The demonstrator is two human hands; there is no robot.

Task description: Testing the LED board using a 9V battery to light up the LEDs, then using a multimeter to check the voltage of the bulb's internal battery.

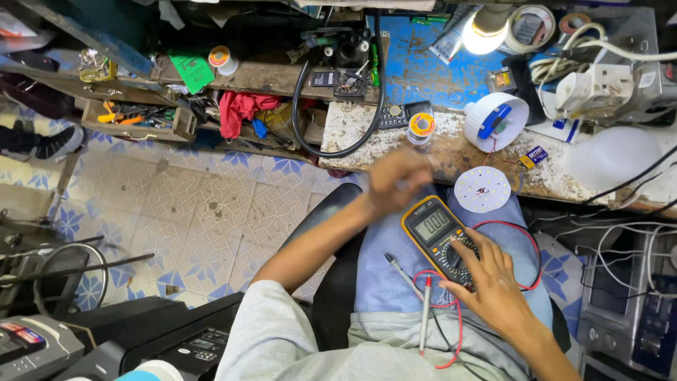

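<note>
A yellow-cased digital multimeter with a grey display (438,235) lies tilted on my lap, on the blue cloth of my trousers (384,282). My right hand (490,282) rests on its lower half, fingers spread and touching the black round dial, not gripping anything. Its red lead wire (522,240) loops around the meter, and two slim probes (412,293), one red-tipped, lie loose just beside it. My left hand (398,180) is raised above the meter, blurred, curled near the worn bench edge (352,134); I cannot tell what it clasps. A round white LED board (482,189) sits near the meter.
</note>
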